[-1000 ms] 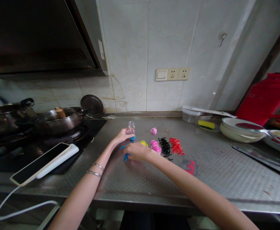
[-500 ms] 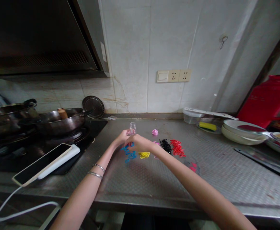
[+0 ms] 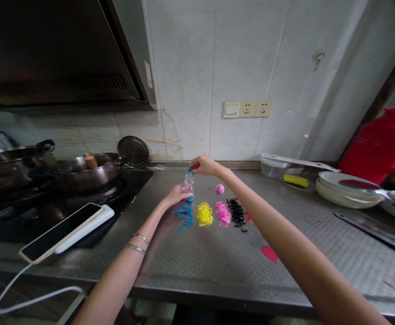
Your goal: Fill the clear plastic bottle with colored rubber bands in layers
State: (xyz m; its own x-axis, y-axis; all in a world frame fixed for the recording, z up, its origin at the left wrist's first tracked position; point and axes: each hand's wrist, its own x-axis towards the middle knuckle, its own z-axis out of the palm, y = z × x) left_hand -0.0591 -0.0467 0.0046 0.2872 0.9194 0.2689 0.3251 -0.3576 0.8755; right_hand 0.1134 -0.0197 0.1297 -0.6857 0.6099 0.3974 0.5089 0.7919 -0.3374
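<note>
My left hand (image 3: 177, 195) is closed around a small clear bottle (image 3: 189, 181) standing upright on the steel counter, with something blue at its bottom. Over the bottle's mouth, my right hand (image 3: 202, 165) pinches a few blue rubber bands (image 3: 190, 170). Just in front of the bottle lies a loose pile of blue bands (image 3: 185, 218). To its right come piles of yellow bands (image 3: 204, 214), pink bands (image 3: 223, 213) and black bands (image 3: 237, 212). My right forearm hides most of the red bands (image 3: 248, 217). A pink cap (image 3: 220, 188) sits behind the pink pile.
A phone (image 3: 60, 231) with a white cable lies at the left, by the stove with a pan (image 3: 85, 174). On the right are a yellow sponge (image 3: 295, 181), stacked bowls (image 3: 346, 194), a knife (image 3: 373, 230) and a red thermos (image 3: 376, 144). A red flat piece (image 3: 269, 253) lies near my right forearm.
My right hand has risen from the blue pile to above the bottle's mouth, carrying blue bands. The yellow, pink and black piles show more fully; the red pile is now mostly covered.
</note>
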